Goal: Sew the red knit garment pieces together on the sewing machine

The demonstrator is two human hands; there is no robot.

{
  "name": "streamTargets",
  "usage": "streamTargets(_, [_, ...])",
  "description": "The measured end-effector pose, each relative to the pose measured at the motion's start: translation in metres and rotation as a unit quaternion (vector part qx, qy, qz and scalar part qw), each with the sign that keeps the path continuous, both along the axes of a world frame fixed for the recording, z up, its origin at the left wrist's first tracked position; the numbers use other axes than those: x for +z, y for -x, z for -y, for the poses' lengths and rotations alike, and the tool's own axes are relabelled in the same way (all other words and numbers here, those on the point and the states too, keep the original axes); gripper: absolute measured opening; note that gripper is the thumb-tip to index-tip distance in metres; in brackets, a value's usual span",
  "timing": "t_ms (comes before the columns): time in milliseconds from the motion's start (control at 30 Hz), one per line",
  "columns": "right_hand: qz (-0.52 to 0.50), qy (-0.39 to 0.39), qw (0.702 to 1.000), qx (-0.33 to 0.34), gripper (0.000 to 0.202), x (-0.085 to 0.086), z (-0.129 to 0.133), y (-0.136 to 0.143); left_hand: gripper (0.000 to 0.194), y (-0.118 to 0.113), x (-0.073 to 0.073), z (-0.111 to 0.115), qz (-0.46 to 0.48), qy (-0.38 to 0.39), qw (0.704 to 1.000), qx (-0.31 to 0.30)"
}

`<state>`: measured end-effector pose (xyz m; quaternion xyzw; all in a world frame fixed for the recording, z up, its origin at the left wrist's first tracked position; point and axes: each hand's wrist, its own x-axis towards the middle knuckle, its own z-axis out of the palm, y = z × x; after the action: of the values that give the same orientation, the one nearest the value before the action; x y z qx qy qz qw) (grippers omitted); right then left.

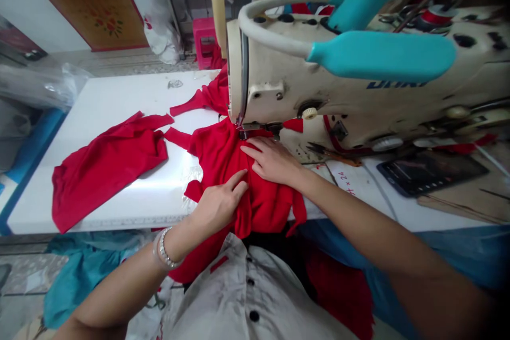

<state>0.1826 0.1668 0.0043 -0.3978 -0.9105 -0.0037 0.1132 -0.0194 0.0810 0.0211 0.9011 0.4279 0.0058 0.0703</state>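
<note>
Red fabric [258, 207] lies bunched under the needle area of a sewing machine [274, 79] and hangs over the table's front edge. My right hand [273, 162] rests flat on this fabric just in front of the presser foot [249, 133], its fingers stretched out and a little apart. Lower and to the left, my left hand [223, 199] has its fingers curled, with thumb and index finger closed on a fold of the same fabric. Another red fabric piece [111, 170] is spread on the white table to the left, apart from both hands.
Scissors [334, 154] lie beside the machine base. A phone [432, 170] sits on the table at the right, near brown paper [462, 207]. A turquoise lamp [382, 56] is mounted on the machine. Beyond the table stands a pink stool [204, 37].
</note>
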Motion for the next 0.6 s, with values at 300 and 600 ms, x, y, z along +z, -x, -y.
streamTargets(300, [0.024, -0.018, 0.996, 0.085, 0.043, 0.0, 0.008, -0.061, 0.041, -0.002, 0.005, -0.034, -0.032, 0.002, 0.999, 0.034])
streamTargets(600, [0.04, -0.007, 0.981, 0.189, 0.026, 0.032, 0.055, -0.074, 0.036, -0.001, 0.006, -0.065, -0.027, -0.016, 0.999, 0.041])
